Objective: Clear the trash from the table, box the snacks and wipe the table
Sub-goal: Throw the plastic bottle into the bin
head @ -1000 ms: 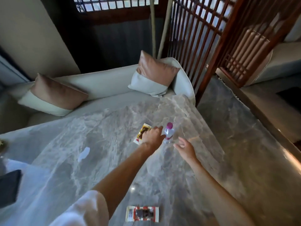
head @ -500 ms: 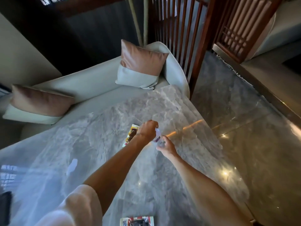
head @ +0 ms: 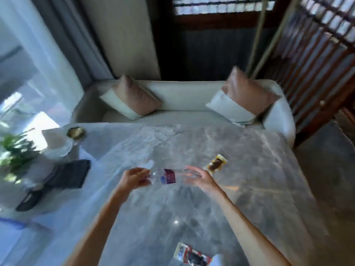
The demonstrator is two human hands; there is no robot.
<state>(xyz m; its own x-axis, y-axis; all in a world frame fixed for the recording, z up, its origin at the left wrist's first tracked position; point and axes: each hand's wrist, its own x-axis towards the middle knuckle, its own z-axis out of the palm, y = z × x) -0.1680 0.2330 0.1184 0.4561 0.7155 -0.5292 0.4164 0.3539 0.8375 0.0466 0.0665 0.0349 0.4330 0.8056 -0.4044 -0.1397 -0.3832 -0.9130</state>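
Note:
A clear plastic bottle (head: pixel 169 176) with a purple label lies sideways in the air above the grey marble table (head: pixel 249 169). My left hand (head: pixel 134 178) grips its left end and my right hand (head: pixel 201 179) holds its right end. A yellow-and-brown snack packet (head: pixel 217 163) lies flat on the table just beyond my right hand. A red-and-white snack packet (head: pixel 193 256) rests at the near edge. A small white scrap (head: pixel 148 163) sits on the table behind the bottle.
A dark folded cloth (head: pixel 69 174) and a dark object (head: pixel 28 200) lie at the table's left. A green plant (head: pixel 15 150), a white dish (head: pixel 57 144) and a brass bowl (head: pixel 75 133) stand far left. A white sofa (head: pixel 182 96) with two cushions runs behind.
The bottle was lifted off the table and turned sideways, and both hands now hold it. The camera swung left, bringing the plant, cloth and dish into view.

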